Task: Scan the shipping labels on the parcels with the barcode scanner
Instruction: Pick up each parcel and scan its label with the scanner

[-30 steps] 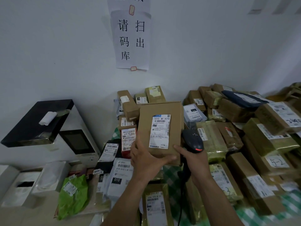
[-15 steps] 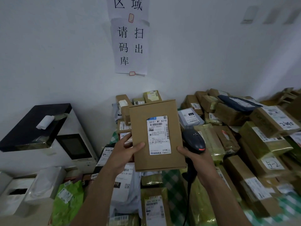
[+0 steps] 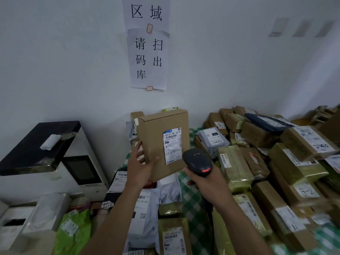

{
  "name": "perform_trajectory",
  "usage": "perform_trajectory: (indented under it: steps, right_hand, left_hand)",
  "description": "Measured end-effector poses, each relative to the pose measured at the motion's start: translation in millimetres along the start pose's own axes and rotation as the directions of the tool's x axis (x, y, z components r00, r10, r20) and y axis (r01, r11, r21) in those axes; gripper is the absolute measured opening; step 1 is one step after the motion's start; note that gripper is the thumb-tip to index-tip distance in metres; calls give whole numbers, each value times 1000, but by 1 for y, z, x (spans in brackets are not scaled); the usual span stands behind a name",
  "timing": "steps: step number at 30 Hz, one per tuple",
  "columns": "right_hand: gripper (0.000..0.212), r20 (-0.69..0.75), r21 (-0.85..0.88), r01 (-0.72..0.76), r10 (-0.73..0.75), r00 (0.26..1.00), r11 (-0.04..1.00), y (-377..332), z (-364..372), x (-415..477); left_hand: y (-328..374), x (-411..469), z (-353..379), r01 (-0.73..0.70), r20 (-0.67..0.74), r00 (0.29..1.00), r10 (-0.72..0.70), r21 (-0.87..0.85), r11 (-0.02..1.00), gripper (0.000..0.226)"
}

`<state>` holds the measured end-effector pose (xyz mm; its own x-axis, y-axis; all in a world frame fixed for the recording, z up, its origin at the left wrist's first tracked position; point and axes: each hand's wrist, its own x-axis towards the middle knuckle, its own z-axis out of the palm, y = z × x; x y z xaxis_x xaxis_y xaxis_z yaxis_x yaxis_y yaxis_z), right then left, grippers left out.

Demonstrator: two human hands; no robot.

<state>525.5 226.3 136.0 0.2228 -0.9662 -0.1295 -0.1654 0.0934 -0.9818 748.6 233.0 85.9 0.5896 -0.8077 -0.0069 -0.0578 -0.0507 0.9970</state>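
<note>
White casing and a black lid marked the machine [image 3: 36,183] at the far left, set against the wall. A small white roll [image 3: 50,142] lay on the lid. In front of it, a green mailer bag [image 3: 73,230] lay at the near edge of the table.

Left of centre, the left hand [image 3: 141,168] gripped the cardboard parcel [image 3: 156,137] at its lower left corner. The thumb pressed on the front face and the fingers reached round the left edge toward the back. The parcel was held raised above the table, upright with a slight tilt, front face toward the camera. On the wall above it hung a paper sign [image 3: 147,52] with printed characters. The shipping label [image 3: 172,145] sat on the right half of the parcel's front face, with a barcode near its top.

Just right of the label's lower end was the barcode scanner [image 3: 197,161]. Its black head overlapped the parcel's lower right edge in the view; contact between the two could not be determined. A red light showed at the rear of the head. The right hand [image 3: 207,183] was closed round the scanner's handle below the head.

Green-checked cloth [image 3: 193,205] covered the table beneath both hands. To the right, a pile of parcels [image 3: 276,153] filled the corner, made up of brown boxes and yellow-taped packs, most with labels facing up. A dark blue mailer [image 3: 266,123] lay on top at the back, and one box [image 3: 305,190] toward the front carried the handwritten mark "5-2".
</note>
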Motion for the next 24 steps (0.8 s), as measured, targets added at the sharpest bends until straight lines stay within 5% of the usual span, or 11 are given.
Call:
perform_trajectory:
  steps: [14,24]
  right_hand:
    - [11,93,38,-68,64,994,997,-8,11,4]
    - [18,15,69,-91,90,996,993,3,0,9]
  left_hand:
    - [-14,6,6,-17,-22,1000,17,19,1000,90]
    - [-24,9,15,40,46,998,-39,-11,999,90]
